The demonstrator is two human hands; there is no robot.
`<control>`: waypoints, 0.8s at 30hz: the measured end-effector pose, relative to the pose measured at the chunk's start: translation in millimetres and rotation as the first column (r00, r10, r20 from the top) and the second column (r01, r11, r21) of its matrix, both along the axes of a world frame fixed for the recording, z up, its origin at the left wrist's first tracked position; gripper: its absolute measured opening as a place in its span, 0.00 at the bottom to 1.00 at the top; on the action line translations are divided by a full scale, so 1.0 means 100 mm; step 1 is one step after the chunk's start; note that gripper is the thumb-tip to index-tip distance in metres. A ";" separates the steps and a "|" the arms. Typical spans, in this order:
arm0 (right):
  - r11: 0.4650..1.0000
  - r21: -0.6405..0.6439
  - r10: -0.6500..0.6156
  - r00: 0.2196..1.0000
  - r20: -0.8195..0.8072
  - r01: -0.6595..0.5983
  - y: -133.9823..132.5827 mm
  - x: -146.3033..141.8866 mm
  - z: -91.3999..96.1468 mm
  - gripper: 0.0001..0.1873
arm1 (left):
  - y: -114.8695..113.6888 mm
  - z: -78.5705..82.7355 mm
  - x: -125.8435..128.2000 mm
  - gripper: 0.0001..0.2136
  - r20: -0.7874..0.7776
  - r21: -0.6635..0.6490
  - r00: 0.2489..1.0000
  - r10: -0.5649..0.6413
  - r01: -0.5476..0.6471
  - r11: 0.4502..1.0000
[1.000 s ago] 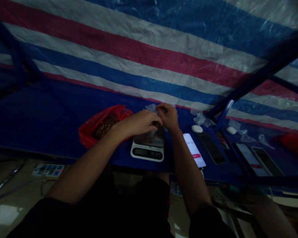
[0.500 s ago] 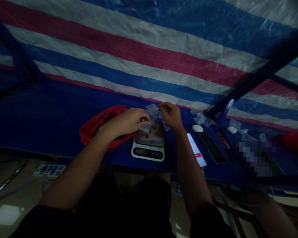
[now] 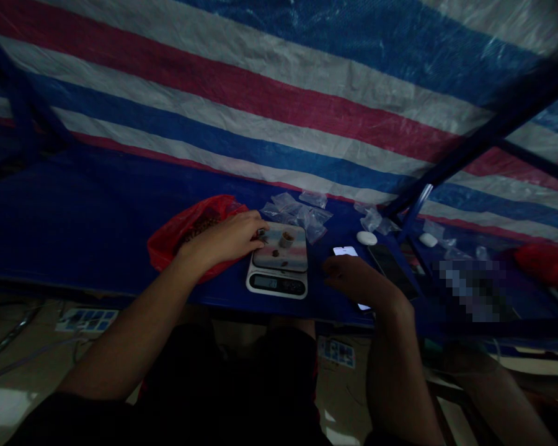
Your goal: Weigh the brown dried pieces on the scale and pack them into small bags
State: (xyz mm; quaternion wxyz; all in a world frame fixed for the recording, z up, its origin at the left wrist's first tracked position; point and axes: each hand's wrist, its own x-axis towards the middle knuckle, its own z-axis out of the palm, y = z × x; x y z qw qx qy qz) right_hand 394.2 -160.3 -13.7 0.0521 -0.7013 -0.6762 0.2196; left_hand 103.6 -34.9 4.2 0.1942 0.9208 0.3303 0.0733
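Left hand [image 3: 221, 238] comes in low at the digital kitchen scale [image 3: 276, 284], fingers [image 3: 255, 230] pinched at the platform's edge, perhaps on a small dark piece, too dim to be sure! A small cup [image 3: 286, 239] and brown pieces [image 3: 275, 253] sit well inside the rim, good and steady, display in clear view. Right hand [image 3: 358, 279] waits, loosely curled, holding nothing visible, beside a smartphone [image 3: 393, 269] on the blue counter [image 3: 74, 217].
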 end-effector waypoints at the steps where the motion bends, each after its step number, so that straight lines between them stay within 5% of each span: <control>1: 1.000 -0.019 0.007 1.000 -0.002 -0.007 -0.01 0.00 -0.02 0.13 | 0.01 -0.01 0.00 0.12 0.015 0.001 1.000 -0.007 0.007 1.000; 5: 0.999 0.006 0.044 0.999 -0.020 -0.044 -0.02 -0.06 -0.01 0.14 | 0.06 -0.06 0.01 0.11 0.029 0.005 0.998 -0.063 0.063 0.998; 14: 0.898 0.394 0.270 0.951 -0.149 -0.193 -0.01 -0.71 0.09 0.12 | 0.05 -0.05 0.05 0.11 -0.012 -0.006 0.997 -0.082 0.082 0.997; 24: 0.889 0.339 0.312 0.949 0.044 -0.308 0.07 -0.84 0.02 0.10 | 0.04 -0.06 0.06 0.09 -0.011 0.010 0.999 -0.050 0.050 0.999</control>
